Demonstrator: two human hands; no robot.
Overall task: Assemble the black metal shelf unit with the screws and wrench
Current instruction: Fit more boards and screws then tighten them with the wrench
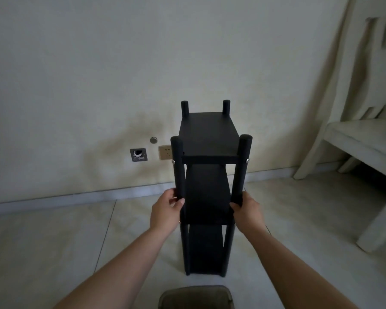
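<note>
Fingers [180, 202] of the left hand [165, 211] curl round the front left post of the black metal shelf unit [207, 192], and the right hand [246, 211] grips the front right post the same way. It stands upright on the pale tiled floor [65, 237], three flat matte boards between round posts, silver screws [247, 161] at the top board. Behind, a stained wall [76, 74] with a socket [165, 152]; a white chair [354, 134] stands well apart to the right
</note>
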